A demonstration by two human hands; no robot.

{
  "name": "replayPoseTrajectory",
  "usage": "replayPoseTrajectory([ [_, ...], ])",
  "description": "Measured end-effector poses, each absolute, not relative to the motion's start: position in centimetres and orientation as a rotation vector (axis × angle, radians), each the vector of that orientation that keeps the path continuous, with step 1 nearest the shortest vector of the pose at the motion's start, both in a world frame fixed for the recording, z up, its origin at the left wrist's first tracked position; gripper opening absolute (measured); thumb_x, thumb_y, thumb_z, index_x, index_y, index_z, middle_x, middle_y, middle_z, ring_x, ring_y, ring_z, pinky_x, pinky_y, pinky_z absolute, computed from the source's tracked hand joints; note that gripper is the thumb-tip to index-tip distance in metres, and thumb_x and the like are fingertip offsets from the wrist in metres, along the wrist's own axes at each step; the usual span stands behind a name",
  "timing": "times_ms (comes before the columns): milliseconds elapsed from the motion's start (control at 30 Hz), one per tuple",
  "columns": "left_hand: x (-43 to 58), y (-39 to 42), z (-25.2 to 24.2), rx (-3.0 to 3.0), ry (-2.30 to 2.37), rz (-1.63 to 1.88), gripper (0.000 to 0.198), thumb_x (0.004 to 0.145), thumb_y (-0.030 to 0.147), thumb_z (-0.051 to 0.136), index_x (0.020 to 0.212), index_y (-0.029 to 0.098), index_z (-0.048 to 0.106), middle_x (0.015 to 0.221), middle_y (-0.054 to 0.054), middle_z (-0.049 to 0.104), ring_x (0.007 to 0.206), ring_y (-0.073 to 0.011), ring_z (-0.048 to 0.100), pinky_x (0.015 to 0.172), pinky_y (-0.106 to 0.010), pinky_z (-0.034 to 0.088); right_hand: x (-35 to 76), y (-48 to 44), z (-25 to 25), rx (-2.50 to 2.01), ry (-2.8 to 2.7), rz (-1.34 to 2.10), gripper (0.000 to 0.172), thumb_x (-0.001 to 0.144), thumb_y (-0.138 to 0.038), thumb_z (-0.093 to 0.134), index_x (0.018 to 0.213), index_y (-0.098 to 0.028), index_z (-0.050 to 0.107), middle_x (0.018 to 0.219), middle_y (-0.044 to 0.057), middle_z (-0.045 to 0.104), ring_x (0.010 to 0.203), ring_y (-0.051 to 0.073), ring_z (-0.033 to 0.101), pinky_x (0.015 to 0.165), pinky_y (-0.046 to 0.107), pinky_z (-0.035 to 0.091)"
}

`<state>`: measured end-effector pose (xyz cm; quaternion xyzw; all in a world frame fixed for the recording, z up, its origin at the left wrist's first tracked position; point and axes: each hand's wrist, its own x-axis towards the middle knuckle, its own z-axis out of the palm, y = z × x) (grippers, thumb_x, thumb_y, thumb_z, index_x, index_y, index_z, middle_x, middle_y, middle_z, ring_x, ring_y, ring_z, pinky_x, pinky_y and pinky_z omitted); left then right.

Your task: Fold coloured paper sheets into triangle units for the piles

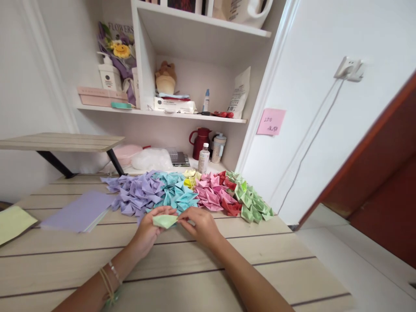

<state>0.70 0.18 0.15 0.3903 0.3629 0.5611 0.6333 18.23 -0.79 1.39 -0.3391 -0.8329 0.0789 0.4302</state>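
Note:
A small folded piece of light green paper [164, 221] is held between my two hands, just above the table. My left hand [150, 229] is closed around its left side from behind and below. At its right tip, the thumb and fingers of my right hand [200, 226] pinch the paper. Just beyond my hands lie heaps of folded paper boats, grouped by colour: purple boats [138, 190], blue boats [178, 195], pink boats [209, 193], red boats [232, 207] and green boats [255, 201]. A few yellow boats [191, 178] sit at the back.
A stack of purple paper [78, 211] and a yellow-green sheet [14, 223] lie on the left of the slatted table [182, 281]. A small raised stand [61, 141] rises behind them. Shelves at the back hold a bottle [203, 158], a red jug [200, 143] and a cup [219, 148].

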Motion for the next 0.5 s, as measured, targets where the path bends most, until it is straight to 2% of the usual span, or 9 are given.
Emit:
replayPoseTrajectory([
  [167, 0.4, 0.0, 0.6, 0.960, 0.817, 1.175, 0.030, 0.066, 0.029, 0.070, 0.091, 0.014, 0.060, 0.090, -0.009, 0.071, 0.086, -0.0236, 0.066, 0.081, -0.034, 0.050, 20.0, -2.3, 3.9, -1.056, -1.936, 0.082, 0.012, 0.083, -0.024, 0.051, 0.088, -0.021, 0.062, 0.085, 0.005, 0.067, 0.081, 0.018, 0.061, 0.074, 0.029, 0.047],
  [233, 0.4, -0.1, 0.7, 1.002, 0.830, 1.148, 0.032, 0.070, 0.038, 0.065, 0.089, 0.013, 0.060, 0.072, -0.007, 0.071, 0.080, -0.0243, 0.068, 0.077, -0.036, 0.052, 22.3, -4.3, 3.8, -1.131, -1.824, 0.085, 0.013, 0.083, -0.024, 0.049, 0.089, -0.021, 0.061, 0.086, 0.005, 0.067, 0.082, 0.019, 0.061, 0.073, 0.029, 0.048],
  [333, 0.7, -0.5, 0.8, 1.083, 0.883, 1.095, 0.038, 0.073, 0.047, 0.059, 0.090, 0.013, 0.059, 0.048, -0.001, 0.063, 0.064, -0.0234, 0.069, 0.064, -0.034, 0.054, 27.3, -8.1, 1.5, -1.311, -1.647, 0.078, 0.015, 0.082, -0.029, 0.048, 0.087, -0.021, 0.060, 0.084, 0.006, 0.067, 0.076, 0.020, 0.063, 0.068, 0.031, 0.051],
  [400, 1.2, -1.0, 0.8, 1.128, 0.914, 1.070, 0.040, 0.071, 0.046, 0.061, 0.097, 0.016, 0.056, 0.060, -0.003, 0.068, 0.059, -0.0217, 0.068, 0.059, -0.032, 0.054, 31.2, -10.4, -0.6, -1.499, -1.493, 0.052, 0.018, 0.081, -0.032, 0.048, 0.086, -0.021, 0.061, 0.081, 0.007, 0.068, 0.069, 0.021, 0.064, 0.062, 0.032, 0.052],
  [433, 1.5, -1.2, 0.9, 1.147, 0.907, 1.069, 0.041, 0.070, 0.043, 0.063, 0.101, 0.018, 0.054, 0.074, -0.005, 0.071, 0.061, -0.0211, 0.068, 0.059, -0.032, 0.054, 33.1, -11.2, -1.4, -1.600, -1.436, 0.042, 0.019, 0.081, -0.033, 0.047, 0.085, -0.021, 0.061, 0.078, 0.006, 0.068, 0.067, 0.021, 0.064, 0.062, 0.033, 0.053],
  [500, 2.0, -1.7, 1.1, 1.181, 0.862, 1.072, 0.047, 0.066, 0.038, 0.068, 0.107, 0.023, 0.050, 0.104, -0.009, 0.066, 0.069, -0.0210, 0.068, 0.063, -0.034, 0.055, 36.3, -12.2, -2.4, -1.743, -1.387, 0.002, 0.022, 0.081, -0.036, 0.047, 0.085, -0.021, 0.062, 0.078, 0.006, 0.068, 0.067, 0.022, 0.065, 0.062, 0.034, 0.053],
])
